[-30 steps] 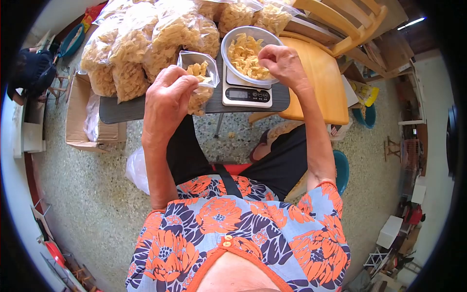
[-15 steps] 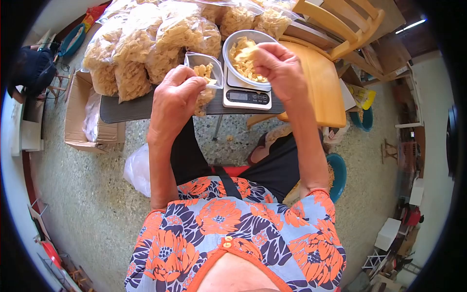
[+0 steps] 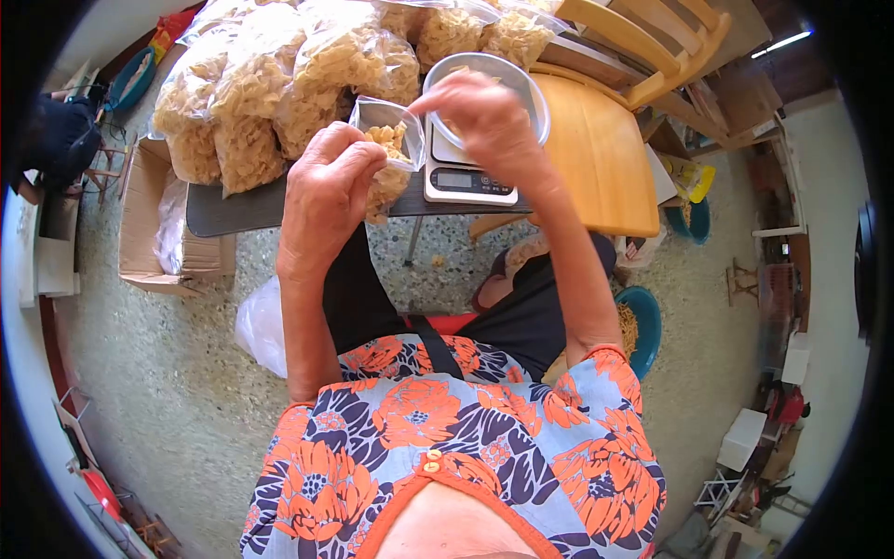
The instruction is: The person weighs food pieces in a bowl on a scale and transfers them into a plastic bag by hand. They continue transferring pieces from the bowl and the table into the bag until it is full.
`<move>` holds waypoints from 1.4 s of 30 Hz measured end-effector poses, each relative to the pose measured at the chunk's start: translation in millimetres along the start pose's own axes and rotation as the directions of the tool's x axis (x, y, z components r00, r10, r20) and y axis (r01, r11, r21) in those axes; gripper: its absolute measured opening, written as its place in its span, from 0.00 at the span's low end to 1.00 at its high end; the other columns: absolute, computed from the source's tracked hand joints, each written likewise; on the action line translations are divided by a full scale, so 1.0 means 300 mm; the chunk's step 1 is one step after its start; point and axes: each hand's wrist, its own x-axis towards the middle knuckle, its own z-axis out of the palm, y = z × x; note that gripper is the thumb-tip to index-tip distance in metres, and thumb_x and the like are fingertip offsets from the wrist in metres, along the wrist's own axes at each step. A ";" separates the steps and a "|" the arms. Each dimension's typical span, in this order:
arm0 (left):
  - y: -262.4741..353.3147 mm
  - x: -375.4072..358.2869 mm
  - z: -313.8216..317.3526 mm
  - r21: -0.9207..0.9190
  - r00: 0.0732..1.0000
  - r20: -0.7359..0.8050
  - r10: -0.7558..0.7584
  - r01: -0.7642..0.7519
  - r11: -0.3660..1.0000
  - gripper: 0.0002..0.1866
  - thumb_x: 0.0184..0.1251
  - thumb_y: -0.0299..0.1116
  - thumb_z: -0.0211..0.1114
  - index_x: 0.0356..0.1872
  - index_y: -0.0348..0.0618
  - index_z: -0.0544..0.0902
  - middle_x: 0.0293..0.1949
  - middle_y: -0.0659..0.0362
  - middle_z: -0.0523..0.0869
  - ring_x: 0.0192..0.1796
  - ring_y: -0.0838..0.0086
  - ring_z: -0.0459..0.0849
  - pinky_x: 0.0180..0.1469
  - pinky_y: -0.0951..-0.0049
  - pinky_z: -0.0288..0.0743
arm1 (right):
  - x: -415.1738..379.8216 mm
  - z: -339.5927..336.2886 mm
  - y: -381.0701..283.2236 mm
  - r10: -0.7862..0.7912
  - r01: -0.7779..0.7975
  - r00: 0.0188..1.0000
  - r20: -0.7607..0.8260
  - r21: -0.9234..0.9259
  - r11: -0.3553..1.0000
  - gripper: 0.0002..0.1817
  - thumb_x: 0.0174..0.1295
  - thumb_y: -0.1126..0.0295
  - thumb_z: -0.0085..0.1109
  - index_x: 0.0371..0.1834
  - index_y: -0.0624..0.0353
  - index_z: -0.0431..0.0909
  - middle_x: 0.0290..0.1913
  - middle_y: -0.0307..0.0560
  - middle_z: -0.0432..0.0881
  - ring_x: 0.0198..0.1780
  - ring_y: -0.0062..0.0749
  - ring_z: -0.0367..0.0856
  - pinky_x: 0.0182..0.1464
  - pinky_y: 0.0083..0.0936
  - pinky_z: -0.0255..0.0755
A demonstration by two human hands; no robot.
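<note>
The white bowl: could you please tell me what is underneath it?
A digital scale, its front display panel visible. The bowl and the right hand hide most of its top, so anything else there cannot be seen.

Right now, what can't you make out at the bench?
All in the head view:
- Right hand: motion blur; can't tell whether it holds a piece.
- Plastic bowl: contents mostly hidden by the right hand.
- Digital scale display: digits too small and faint to read.
- Open clear bag: its near side is partly covered by the left hand.
- Stacked filled bags: rearmost cut off by the top edge.
</note>
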 end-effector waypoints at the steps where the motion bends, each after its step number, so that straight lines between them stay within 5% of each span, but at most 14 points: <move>1: -0.001 -0.003 -0.002 0.007 1.000 -0.006 0.004 -0.004 1.000 0.06 0.63 0.19 0.74 0.39 0.36 0.87 0.36 0.53 0.83 0.38 0.62 0.86 0.41 0.65 0.80 | -0.012 -0.038 0.027 0.133 -0.133 0.991 -0.018 0.014 0.991 0.14 0.60 0.83 0.64 0.45 0.55 0.92 0.43 0.48 0.89 0.45 0.43 0.87 0.53 0.33 0.79; 3: -0.010 -0.010 0.001 -0.002 1.000 -0.021 -0.001 0.001 1.000 0.06 0.63 0.19 0.74 0.39 0.36 0.87 0.36 0.54 0.83 0.38 0.62 0.86 0.41 0.65 0.80 | -0.043 -0.099 0.084 0.265 -0.264 0.964 -0.036 0.027 0.964 0.12 0.61 0.82 0.65 0.45 0.56 0.91 0.43 0.48 0.89 0.44 0.42 0.87 0.52 0.33 0.80; 5: -0.011 -0.004 0.006 -0.010 0.999 -0.035 0.001 -0.001 1.000 0.06 0.63 0.19 0.74 0.39 0.36 0.87 0.36 0.54 0.83 0.38 0.62 0.86 0.41 0.65 0.80 | -0.084 -0.126 0.154 0.306 -0.252 0.944 0.120 -0.334 0.908 0.12 0.61 0.79 0.67 0.47 0.57 0.90 0.44 0.48 0.89 0.42 0.41 0.87 0.51 0.34 0.80; 9: -0.004 -0.002 0.011 -0.005 0.997 -0.074 0.029 -0.030 1.000 0.06 0.62 0.18 0.75 0.39 0.36 0.88 0.37 0.54 0.84 0.38 0.63 0.86 0.41 0.65 0.81 | -0.111 -0.106 0.231 0.317 -0.222 0.931 0.184 -0.405 0.887 0.12 0.60 0.73 0.70 0.47 0.49 0.91 0.48 0.45 0.89 0.50 0.48 0.87 0.55 0.41 0.80; 21: -0.009 -0.003 0.027 0.022 0.994 -0.094 0.049 -0.047 0.999 0.06 0.62 0.23 0.75 0.38 0.38 0.87 0.36 0.54 0.83 0.40 0.57 0.85 0.42 0.59 0.80 | -0.115 -0.072 0.284 0.215 -0.073 0.950 0.226 -0.509 0.857 0.09 0.63 0.72 0.66 0.45 0.52 0.90 0.40 0.45 0.89 0.42 0.45 0.88 0.49 0.36 0.82; 24: -0.012 -0.005 0.025 0.029 0.995 -0.094 0.042 -0.040 0.999 0.06 0.62 0.23 0.75 0.39 0.38 0.87 0.36 0.54 0.83 0.40 0.58 0.85 0.42 0.59 0.80 | -0.117 -0.110 0.275 0.267 -0.228 0.957 0.118 -0.269 0.936 0.06 0.66 0.73 0.67 0.44 0.56 0.89 0.34 0.45 0.89 0.37 0.36 0.88 0.41 0.30 0.81; 26: -0.011 -0.006 0.024 0.030 0.995 -0.095 0.036 -0.033 0.999 0.06 0.62 0.23 0.75 0.39 0.38 0.87 0.36 0.54 0.84 0.40 0.58 0.85 0.42 0.59 0.80 | -0.116 -0.138 0.262 0.579 -0.583 0.811 0.082 0.186 0.791 0.06 0.69 0.73 0.68 0.46 0.61 0.88 0.32 0.42 0.89 0.33 0.24 0.86 0.34 0.23 0.77; 27: -0.012 -0.007 0.024 0.026 0.996 -0.084 0.034 -0.032 0.999 0.06 0.62 0.21 0.74 0.40 0.37 0.88 0.36 0.54 0.84 0.39 0.60 0.86 0.42 0.61 0.81 | -0.122 -0.170 0.251 0.632 -0.625 0.765 0.126 0.384 0.680 0.08 0.70 0.70 0.71 0.45 0.64 0.88 0.34 0.39 0.87 0.30 0.18 0.82 0.31 0.20 0.76; 28: -0.012 -0.007 0.023 0.023 0.997 -0.072 0.033 -0.031 0.999 0.07 0.63 0.19 0.74 0.41 0.36 0.88 0.36 0.54 0.84 0.38 0.62 0.86 0.42 0.64 0.81 | -0.132 -0.182 0.264 0.631 -0.623 0.766 0.122 0.383 0.682 0.08 0.70 0.70 0.71 0.45 0.64 0.88 0.34 0.39 0.87 0.30 0.18 0.82 0.31 0.20 0.76; 30: -0.013 -0.007 0.028 0.019 0.996 -0.077 0.039 -0.038 0.999 0.07 0.63 0.18 0.74 0.41 0.36 0.88 0.36 0.54 0.84 0.39 0.62 0.86 0.42 0.64 0.81 | -0.148 -0.193 0.290 0.730 -0.555 0.655 0.196 0.780 0.289 0.09 0.69 0.71 0.72 0.47 0.66 0.87 0.34 0.42 0.87 0.29 0.16 0.81 0.29 0.14 0.74; 34: -0.015 -0.006 0.033 0.023 0.998 -0.061 0.028 -0.026 0.999 0.07 0.62 0.18 0.74 0.40 0.36 0.88 0.36 0.54 0.84 0.39 0.61 0.86 0.43 0.63 0.81 | -0.161 -0.192 0.256 0.749 -0.426 0.597 0.287 0.905 -0.008 0.07 0.71 0.73 0.70 0.47 0.64 0.86 0.35 0.43 0.88 0.29 0.14 0.80 0.27 0.11 0.74; 38: -0.018 -0.010 0.039 0.002 0.998 -0.057 0.025 -0.025 1.000 0.06 0.61 0.22 0.72 0.38 0.39 0.87 0.37 0.54 0.83 0.41 0.58 0.85 0.44 0.59 0.80 | -0.117 -0.133 0.098 0.750 -0.491 0.640 0.166 0.840 0.233 0.06 0.70 0.72 0.71 0.44 0.63 0.87 0.34 0.41 0.88 0.31 0.16 0.83 0.28 0.13 0.76; 40: -0.015 -0.007 0.047 -0.004 0.997 -0.066 0.033 -0.033 0.999 0.06 0.59 0.21 0.71 0.38 0.40 0.87 0.37 0.54 0.83 0.41 0.58 0.85 0.43 0.59 0.80 | -0.067 -0.075 -0.012 0.677 -0.568 0.733 -0.070 0.485 0.665 0.05 0.65 0.73 0.74 0.40 0.60 0.88 0.32 0.44 0.88 0.32 0.24 0.86 0.31 0.22 0.79; 42: -0.006 -0.004 0.044 0.001 0.997 -0.064 0.036 -0.036 0.999 0.07 0.60 0.21 0.73 0.39 0.38 0.88 0.36 0.54 0.83 0.40 0.59 0.85 0.42 0.61 0.80 | -0.043 0.005 -0.040 0.255 -0.258 0.935 -0.246 0.021 0.966 0.05 0.59 0.74 0.75 0.38 0.58 0.89 0.33 0.48 0.89 0.34 0.36 0.89 0.36 0.30 0.81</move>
